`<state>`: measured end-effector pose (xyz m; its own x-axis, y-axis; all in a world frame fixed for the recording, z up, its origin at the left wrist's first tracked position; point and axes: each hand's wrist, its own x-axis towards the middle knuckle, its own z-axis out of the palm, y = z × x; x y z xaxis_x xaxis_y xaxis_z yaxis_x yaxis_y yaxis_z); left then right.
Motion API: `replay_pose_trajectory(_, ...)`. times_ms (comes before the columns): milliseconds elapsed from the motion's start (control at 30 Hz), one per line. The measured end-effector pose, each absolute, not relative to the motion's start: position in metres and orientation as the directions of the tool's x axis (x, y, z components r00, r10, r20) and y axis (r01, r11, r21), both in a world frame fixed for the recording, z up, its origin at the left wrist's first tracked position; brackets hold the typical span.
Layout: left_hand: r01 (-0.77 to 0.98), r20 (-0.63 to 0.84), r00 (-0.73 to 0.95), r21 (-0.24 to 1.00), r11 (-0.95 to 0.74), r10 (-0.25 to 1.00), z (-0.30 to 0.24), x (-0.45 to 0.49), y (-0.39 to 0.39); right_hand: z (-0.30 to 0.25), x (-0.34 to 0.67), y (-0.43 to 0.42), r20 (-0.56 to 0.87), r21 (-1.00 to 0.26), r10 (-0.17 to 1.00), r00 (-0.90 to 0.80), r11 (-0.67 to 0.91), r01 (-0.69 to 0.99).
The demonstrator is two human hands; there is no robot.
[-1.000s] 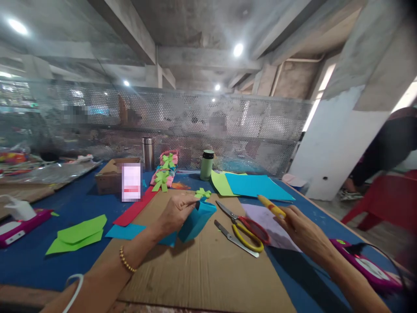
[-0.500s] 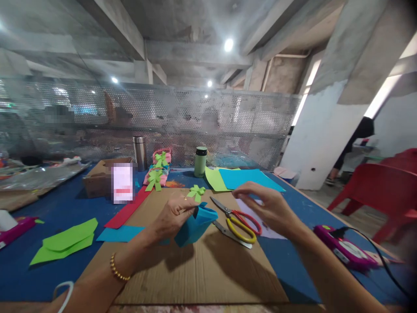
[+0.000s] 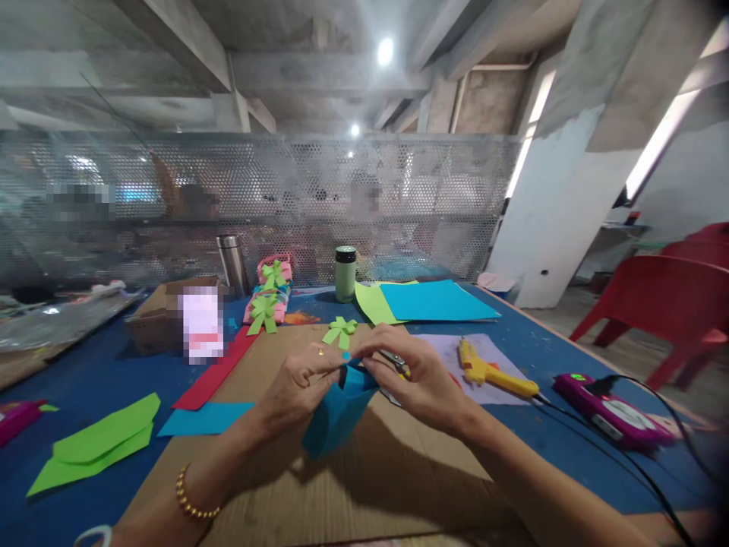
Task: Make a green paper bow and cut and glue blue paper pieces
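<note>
Both my hands meet over a sheet of brown cardboard [image 3: 342, 486]. My left hand [image 3: 299, 384] pinches the top edge of a folded blue paper piece [image 3: 336, 414]. My right hand [image 3: 413, 376] has closed its fingers on the same blue piece from the right. A small green paper bow [image 3: 340, 331] lies just beyond my fingers. Scissors with yellow and red handles are mostly hidden behind my right hand. A yellow glue gun [image 3: 493, 370] lies on a pale sheet to the right, apart from both hands.
Blue and green paper sheets [image 3: 433, 301], a green bottle [image 3: 345, 273], a steel flask [image 3: 231, 264], pink packets with green bows [image 3: 265, 300] and a cardboard box [image 3: 156, 315] stand at the back. Green folded paper [image 3: 96, 444] lies left, a pink device [image 3: 612, 414] with a cable right. Red chairs stand beyond.
My right hand put down the yellow glue gun on the pale sheet, crossed left over the scissors and took hold of the blue paper piece. The left hand kept its pinch.
</note>
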<state>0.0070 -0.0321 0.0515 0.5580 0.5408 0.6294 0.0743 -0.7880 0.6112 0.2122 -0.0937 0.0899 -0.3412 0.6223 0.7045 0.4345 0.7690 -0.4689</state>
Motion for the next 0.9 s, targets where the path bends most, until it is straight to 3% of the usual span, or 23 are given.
replay_pose_trajectory(300, 0.066, 0.604, 0.565, 0.647, -0.76, 0.563, 0.053, 0.005, -0.035, 0.082, 0.214, -0.099, 0.752, -0.337, 0.548, -0.365, 0.797, 0.501)
replay_pose_trajectory(400, 0.076, 0.621, 0.574, 0.609, -0.79, 0.534, 0.053, 0.004, -0.035, 0.086, 0.215, -0.099, 0.694, -0.446, 0.631, -0.346, 0.755, 0.481)
replay_pose_trajectory(633, 0.153, 0.707, 0.594, 0.369, -0.917, 0.384, 0.056, 0.003, -0.035, 0.087, 0.221, -0.087, 0.438, -0.779, 0.844, -0.309, 0.528, 0.338)
replay_pose_trajectory(900, 0.179, 0.712, 0.635, 0.241, -0.954, 0.299, 0.062, 0.004, -0.038, 0.091, 0.225, -0.087, 0.388, -0.778, 0.842, -0.375, 0.517, 0.356)
